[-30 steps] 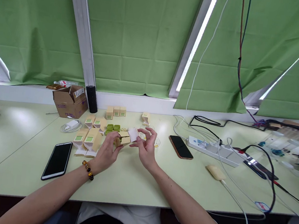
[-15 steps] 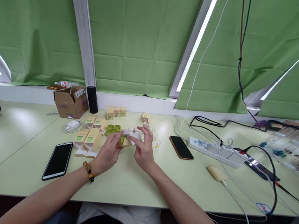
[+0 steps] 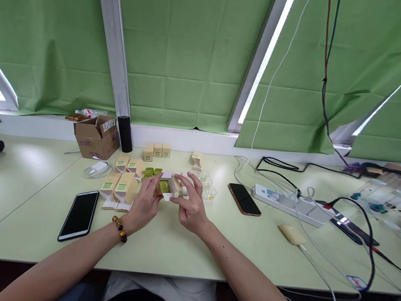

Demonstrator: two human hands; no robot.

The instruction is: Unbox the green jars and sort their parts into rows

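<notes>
Flaps (image 3: 167,197) have moved: half a second back they were bunched over the box's mouth under the right index finger; now they're spread and the inside shows. Left hand has barely shifted.

Box (image 3: 172,184) is over the table (image 3: 188,258), centre, in front of the person, lying on its side or tilted, mouth toward the right hand. Can't tell if its underside touches the table. Green insert (image 3: 164,186) visible inside. My read: flaps no longer block the mouth, so the inside can be reached.

Left hand (image 3: 146,203) holds the box's left end, thumb and fingers closed on it. Right hand (image 3: 188,207) is wide, fingertips apart at the mouth's far and near edges; can't tell how firmly they touch.

Just beyond the left hand: green cups (image 3: 153,170), partly hidden. Just beyond the right hand: clear cups (image 3: 210,193), yellow bits in them. Left: four cartons (image 3: 126,186), same tan card. Farther back: three small cartons (image 3: 157,150) in a row, one loose carton (image 3: 196,159) to their right.

Outer: white phone (image 3: 78,215) left, dark phone (image 3: 244,199) right, power strip (image 3: 290,206) past it.
</notes>
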